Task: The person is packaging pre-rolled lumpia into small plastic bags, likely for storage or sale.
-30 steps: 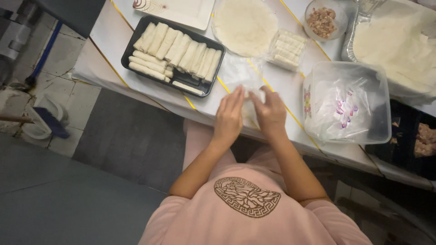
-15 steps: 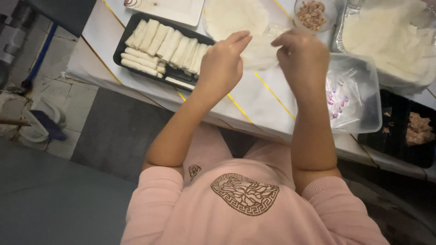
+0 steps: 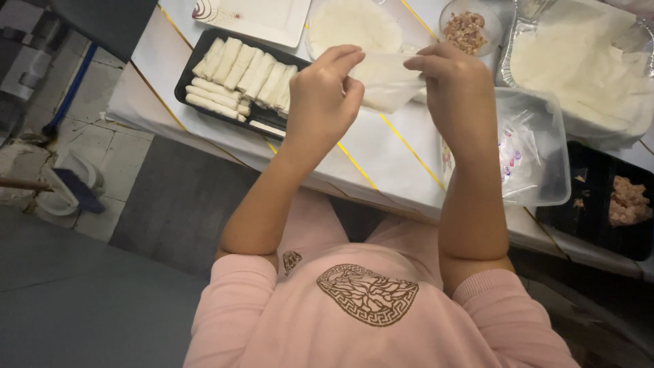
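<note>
Here, at the far left of the bench (image 3: 402, 170), a black tray (image 3: 187, 78) holds a row of pale rolls (image 3: 242, 75). Just right of it, the left hand (image 3: 320, 102) pinches one edge of a thin, see-through wrapper (image 3: 385, 82), its grip clenched on the sheet. The wrapper hangs in the air between both hands, above the bench and in front of a round stack of wrappers (image 3: 354, 24). The right hand (image 3: 456, 88) pinches the other edge, its grip closed on it too. Further right sit a small bowl of filling (image 3: 466, 27), a clear plastic tub (image 3: 538, 157) and a foil tray (image 3: 579, 61).
</note>
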